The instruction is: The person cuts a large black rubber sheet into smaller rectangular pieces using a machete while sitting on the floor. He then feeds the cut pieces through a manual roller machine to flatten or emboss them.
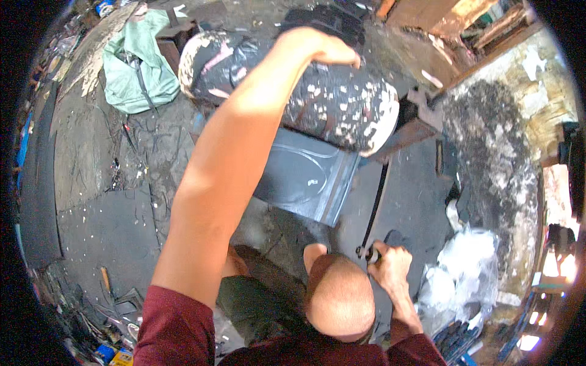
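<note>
A thick, worn log-like cylinder [342, 110], patched black and white, lies crosswise in front of me. My left hand [320, 46] reaches over its far side, its fingers bent together near the top; whatever is at their tips is too small to make out. My right hand [392, 263] is closed around the short handle of a dark tool [370, 254] with a metal collar. From near that fist a long, thin black strip [377, 204] runs up toward the cylinder's right end. Beneath the cylinder's near side hangs a dark, smooth sheet [305, 174] marked with a round outline.
A dark block-like stand [421, 116] supports the cylinder's right end. Cloudy plastic bags [464, 268] lie at the right by a stained wall [494, 140]. A pale green sack [137, 67] rests at the far left, and scraps litter the floor [110, 226]. My knee [342, 299] is close below.
</note>
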A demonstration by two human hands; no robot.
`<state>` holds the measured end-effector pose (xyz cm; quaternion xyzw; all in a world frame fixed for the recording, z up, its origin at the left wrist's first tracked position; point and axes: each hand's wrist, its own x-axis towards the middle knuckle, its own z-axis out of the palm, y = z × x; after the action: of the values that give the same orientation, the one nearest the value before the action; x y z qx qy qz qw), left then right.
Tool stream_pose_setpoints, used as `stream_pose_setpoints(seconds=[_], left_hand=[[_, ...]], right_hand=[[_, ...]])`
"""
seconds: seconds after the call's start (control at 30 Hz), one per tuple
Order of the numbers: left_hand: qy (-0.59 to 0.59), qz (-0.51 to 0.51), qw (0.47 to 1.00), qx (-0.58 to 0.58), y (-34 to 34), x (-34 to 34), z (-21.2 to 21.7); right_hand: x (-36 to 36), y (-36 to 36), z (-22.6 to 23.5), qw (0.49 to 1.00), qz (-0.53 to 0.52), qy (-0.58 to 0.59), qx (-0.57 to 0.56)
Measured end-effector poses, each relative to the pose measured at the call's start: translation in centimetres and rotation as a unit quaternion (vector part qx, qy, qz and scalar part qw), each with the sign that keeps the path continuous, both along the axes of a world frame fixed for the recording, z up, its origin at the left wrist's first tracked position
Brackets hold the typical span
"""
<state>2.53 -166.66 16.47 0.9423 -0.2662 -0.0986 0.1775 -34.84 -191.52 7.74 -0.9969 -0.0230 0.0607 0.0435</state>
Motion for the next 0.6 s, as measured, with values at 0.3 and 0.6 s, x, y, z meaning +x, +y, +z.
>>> stream_pose_setpoints(seconds=[0.3,0.6], left_hand=[[-0.061,0.161,0.984,0.048,0.9,-8.5,3.6],[-0.507,0.088,0.828,-0.222,1.6,-11.7,-2.3]], right_hand=[[3.9,-0.4,9.3,0.999,0.010,-0.041,0.008],[25.7,-5.5,13.2,0.935,-0.064,-0.305,-0.172]])
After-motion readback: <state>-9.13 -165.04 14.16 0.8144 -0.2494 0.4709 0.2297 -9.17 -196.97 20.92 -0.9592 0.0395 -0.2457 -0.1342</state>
